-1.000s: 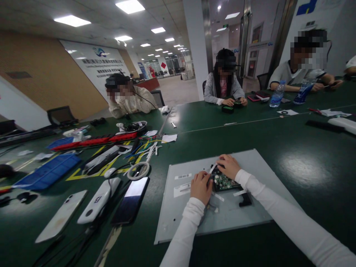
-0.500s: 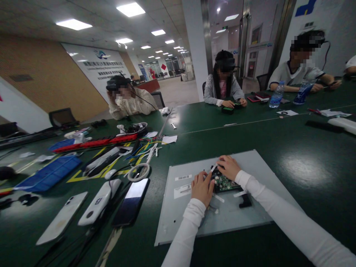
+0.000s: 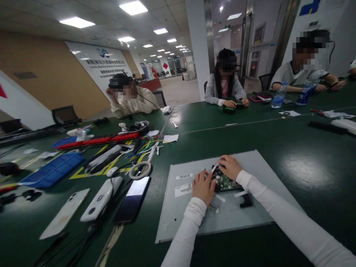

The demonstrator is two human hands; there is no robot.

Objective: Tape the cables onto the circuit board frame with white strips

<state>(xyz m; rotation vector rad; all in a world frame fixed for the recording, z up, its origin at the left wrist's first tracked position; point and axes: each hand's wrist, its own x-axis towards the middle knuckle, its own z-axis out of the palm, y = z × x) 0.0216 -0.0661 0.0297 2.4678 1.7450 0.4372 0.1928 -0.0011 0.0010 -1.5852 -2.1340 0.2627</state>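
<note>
A grey metal panel (image 3: 250,211) lies flat on the dark green table in front of me. A small green circuit board (image 3: 224,182) sits on it near the middle. My left hand (image 3: 202,187) rests on the board's left edge, fingers curled and pressed together. My right hand (image 3: 229,166) covers the board's far edge, fingers bent down onto it beside a thin white strip (image 3: 213,168). A small black part (image 3: 246,201) lies on the panel just right of the board. Both arms wear white sleeves.
Left of the panel lie a dark phone (image 3: 132,198), a white phone (image 3: 65,213), a white device (image 3: 101,198), a tape ring (image 3: 139,170), blue trays (image 3: 51,171), a red strip (image 3: 97,141) and coloured wires. Three people sit across the table, with water bottles (image 3: 279,95) at far right.
My left hand has shifted slightly toward the board, and the view has drifted a little. My right hand stays on the board's far edge.
</note>
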